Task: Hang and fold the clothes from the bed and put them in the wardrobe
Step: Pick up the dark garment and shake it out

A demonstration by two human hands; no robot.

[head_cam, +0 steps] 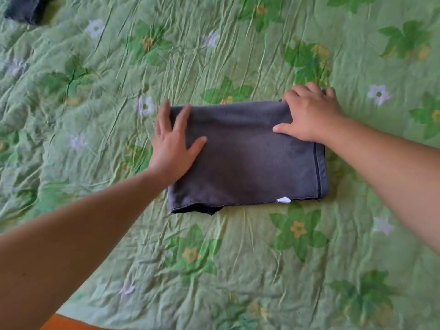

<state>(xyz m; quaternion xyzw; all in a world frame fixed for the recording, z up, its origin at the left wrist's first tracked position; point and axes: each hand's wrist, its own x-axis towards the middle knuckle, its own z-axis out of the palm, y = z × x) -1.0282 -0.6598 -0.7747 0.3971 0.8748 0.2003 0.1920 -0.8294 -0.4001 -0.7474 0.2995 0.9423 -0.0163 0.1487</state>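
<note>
A dark grey garment [247,163] lies folded into a flat rectangle in the middle of the bed, with a ribbed hem along its right side and a small white tag at its near edge. My left hand [175,141] lies flat on its left edge, fingers straight and spread. My right hand [312,115] rests on its far right corner, thumb flat on the cloth and fingers bent over the far edge; whether they pinch the fabric is hidden.
The bed is covered by a wrinkled green bedspread with a flower print [119,234]. Another dark piece of clothing [26,9] lies at the far left corner of the view. An orange edge [64,323] shows at the bottom left.
</note>
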